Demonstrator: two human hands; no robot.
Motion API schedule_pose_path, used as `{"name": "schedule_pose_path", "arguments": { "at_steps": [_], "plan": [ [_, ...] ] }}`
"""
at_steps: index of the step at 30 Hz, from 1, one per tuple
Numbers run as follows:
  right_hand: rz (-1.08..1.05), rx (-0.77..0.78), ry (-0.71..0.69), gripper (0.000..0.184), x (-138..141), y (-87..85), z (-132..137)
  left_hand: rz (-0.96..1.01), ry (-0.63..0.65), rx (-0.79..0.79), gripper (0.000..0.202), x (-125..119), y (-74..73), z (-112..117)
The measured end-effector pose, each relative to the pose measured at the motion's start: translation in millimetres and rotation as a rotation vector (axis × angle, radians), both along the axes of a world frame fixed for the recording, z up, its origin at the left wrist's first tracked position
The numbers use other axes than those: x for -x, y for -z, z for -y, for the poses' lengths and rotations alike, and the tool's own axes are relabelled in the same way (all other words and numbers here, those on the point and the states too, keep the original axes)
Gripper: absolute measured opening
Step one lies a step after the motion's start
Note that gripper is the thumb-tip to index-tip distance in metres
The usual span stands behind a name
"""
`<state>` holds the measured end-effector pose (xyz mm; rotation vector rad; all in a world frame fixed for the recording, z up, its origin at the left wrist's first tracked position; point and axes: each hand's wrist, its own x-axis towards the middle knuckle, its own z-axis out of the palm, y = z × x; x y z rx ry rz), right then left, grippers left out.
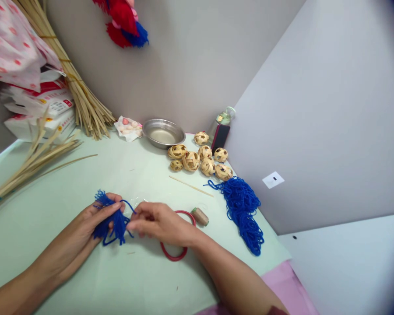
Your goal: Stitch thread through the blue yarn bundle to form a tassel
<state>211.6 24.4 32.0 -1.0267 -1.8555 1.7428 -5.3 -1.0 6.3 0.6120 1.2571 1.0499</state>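
Note:
My left hand point(96, 218) is closed round the middle of a blue yarn tassel point(120, 225), its thumb pressed on top. Cut strands fan out below the thumb, and a shorter frayed tuft sticks up above the fingers. To the right of it, my right hand point(157, 221) is pinched at the tassel's edge, where a loose blue strand curves over to its fingertips. Under my right wrist lies a red ring point(174, 258), partly covered by the forearm. A spool of tan thread point(201, 216) rests just beyond that wrist.
A heap of blue yarn point(243, 210) lies at the table's right edge. Several woven bamboo balls point(191, 161) sit behind, near a metal bowl point(164, 133) and a phone point(220, 138) leaning on a bottle. Bamboo strips point(29, 168) spread along the left. A thin stick point(191, 186) lies mid-table.

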Motion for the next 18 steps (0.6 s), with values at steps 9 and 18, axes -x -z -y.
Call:
{"name": "schedule_pose_path", "arguments": {
  "at_steps": [9, 18],
  "plan": [
    [0.048, -0.208, 0.097, 0.056, 4.4, -3.4, 0.6, -0.193, 0.288, -0.129, 0.045, -6.7, 10.6, 6.6],
    [-0.132, -0.010, 0.228, 0.055, 7.1, 7.0, -4.0, -0.219, 0.284, -0.117, 0.042, -4.8, 8.2, 6.6]
  ]
}}
